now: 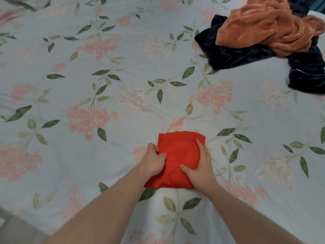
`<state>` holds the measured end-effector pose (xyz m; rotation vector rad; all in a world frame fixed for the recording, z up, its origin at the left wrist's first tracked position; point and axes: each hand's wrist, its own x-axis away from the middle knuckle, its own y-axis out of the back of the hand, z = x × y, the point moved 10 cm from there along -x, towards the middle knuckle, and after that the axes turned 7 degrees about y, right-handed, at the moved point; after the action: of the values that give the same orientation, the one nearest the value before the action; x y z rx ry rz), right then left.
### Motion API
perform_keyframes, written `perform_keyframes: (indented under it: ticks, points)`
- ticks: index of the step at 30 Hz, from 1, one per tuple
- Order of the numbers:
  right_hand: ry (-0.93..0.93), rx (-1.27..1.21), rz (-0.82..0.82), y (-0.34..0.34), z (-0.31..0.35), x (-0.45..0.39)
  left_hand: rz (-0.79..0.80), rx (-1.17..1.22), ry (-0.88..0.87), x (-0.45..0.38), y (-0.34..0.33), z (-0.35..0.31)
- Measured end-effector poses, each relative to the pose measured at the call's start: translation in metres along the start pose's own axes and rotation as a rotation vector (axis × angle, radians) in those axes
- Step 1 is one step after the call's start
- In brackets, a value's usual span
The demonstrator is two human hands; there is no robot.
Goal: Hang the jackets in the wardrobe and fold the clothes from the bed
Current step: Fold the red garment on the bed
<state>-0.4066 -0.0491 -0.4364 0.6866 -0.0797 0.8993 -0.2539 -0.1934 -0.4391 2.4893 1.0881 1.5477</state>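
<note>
A floral bedspread covers the bed. Low in the middle lies a folded red cloth, a compact square bundle. The left hand grips its left edge, fingers curled into the fabric and the thumb pinching a fold. The right hand lies flat on the cloth's right side, fingers straight and close together, the thumb spread across the cloth. Well apart, at the upper right, an orange garment lies crumpled on a dark navy garment.
</note>
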Motion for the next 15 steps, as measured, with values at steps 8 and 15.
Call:
perform_keyframes:
  ticks: [8,15]
  points:
    - [-0.223,-0.271,0.077,0.018,-0.013,0.053,0.047,-0.044,-0.116,0.077,-0.011,0.026]
    - [-0.247,-0.385,0.186,0.058,0.028,0.159,0.045,0.131,-0.075,0.206,-0.008,0.054]
